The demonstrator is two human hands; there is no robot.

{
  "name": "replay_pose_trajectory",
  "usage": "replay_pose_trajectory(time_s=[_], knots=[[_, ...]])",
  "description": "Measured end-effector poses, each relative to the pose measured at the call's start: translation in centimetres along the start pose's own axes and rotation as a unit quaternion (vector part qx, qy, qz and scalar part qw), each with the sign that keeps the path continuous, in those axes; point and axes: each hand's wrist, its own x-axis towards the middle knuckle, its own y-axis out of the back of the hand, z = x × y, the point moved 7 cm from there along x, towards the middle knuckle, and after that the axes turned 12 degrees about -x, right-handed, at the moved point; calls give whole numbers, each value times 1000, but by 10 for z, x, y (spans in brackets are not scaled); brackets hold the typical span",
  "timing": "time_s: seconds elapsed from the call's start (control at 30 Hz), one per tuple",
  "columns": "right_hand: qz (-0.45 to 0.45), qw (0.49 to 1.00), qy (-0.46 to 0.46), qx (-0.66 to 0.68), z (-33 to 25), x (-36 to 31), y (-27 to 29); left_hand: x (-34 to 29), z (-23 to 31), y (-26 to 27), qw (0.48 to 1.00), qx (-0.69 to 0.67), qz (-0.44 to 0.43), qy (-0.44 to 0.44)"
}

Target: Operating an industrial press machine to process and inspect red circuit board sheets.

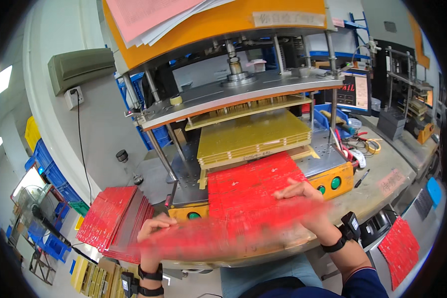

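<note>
A red circuit board panel (228, 233), smeared by motion, is held tilted in front of me. My left hand (155, 228) is closed round its left end, fingers over the far edge. My right hand (305, 201) grips its right end, fingers reaching over the far edge. Just beyond it, another red circuit board panel (253, 179) lies flat at the front of the press. Behind that sits a thick yellow fixture block (253, 131), with a yellow pin plate (248, 111) hanging above it under the raised metal platen (243, 94).
A stack of red panels (109, 213) leans at the left; one more red panel (400, 251) is at the lower right. Green buttons (335, 183) sit on the press's orange front. Cables (367, 146), a pen (361, 178) and a monitor (357, 92) are to the right.
</note>
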Motion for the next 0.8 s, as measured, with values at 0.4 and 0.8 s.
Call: replay_pose_trajectory(time_s=[0.4, 0.8], knots=[[94, 931, 246, -253, -31, 0, 31, 24, 30, -35, 915, 316, -59, -242], [98, 930, 244, -256, -26, 2, 35, 26, 35, -44, 901, 340, -66, -263]])
